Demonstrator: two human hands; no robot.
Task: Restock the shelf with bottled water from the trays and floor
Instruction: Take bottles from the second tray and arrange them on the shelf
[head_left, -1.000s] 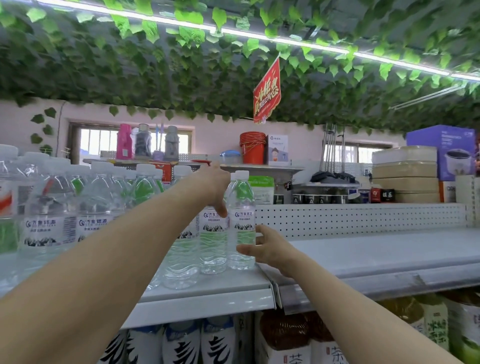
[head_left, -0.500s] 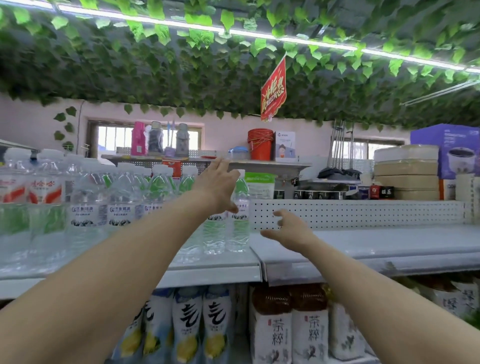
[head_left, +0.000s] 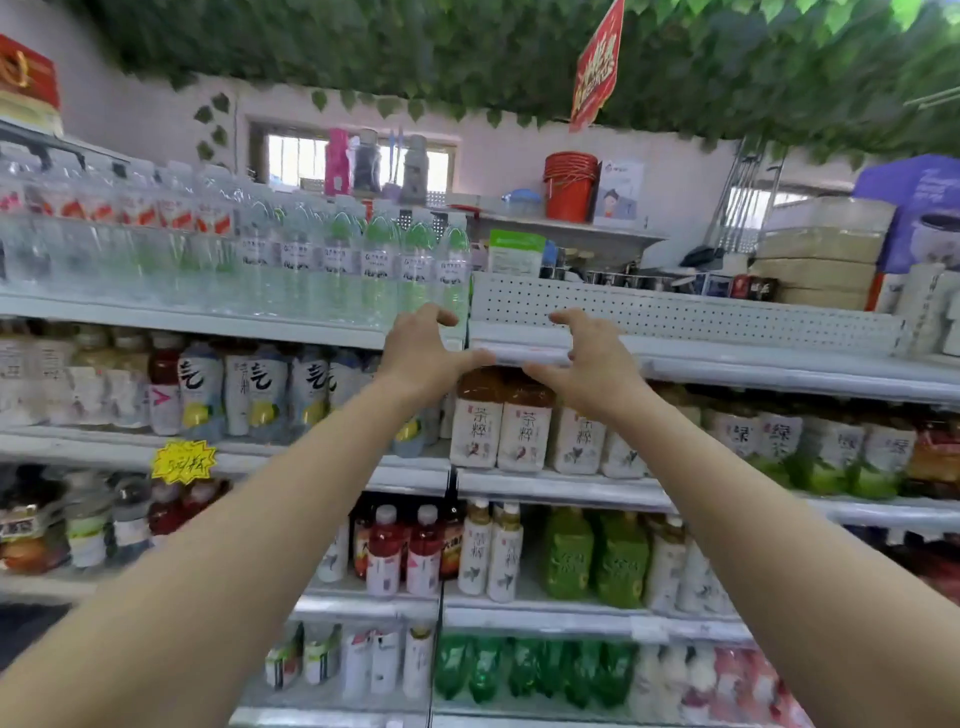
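Observation:
A row of clear water bottles with green-and-white labels stands on the top shelf, filling its left section up to the seam. My left hand hovers in front of the shelf edge just below the rightmost bottle, fingers loosely spread, holding nothing. My right hand is level with it, in front of the bare right section of the top shelf, fingers curved and empty. Neither hand touches a bottle.
A white perforated back panel rises behind the bare shelf section. Lower shelves hold tea bottles, red drinks and green bottles. Stacked steamers and a red bucket sit beyond.
Both hands have drawn back from the water bottles and dropped to the shelf's front edge. The view has pulled away and tilted down, showing the lower shelves.

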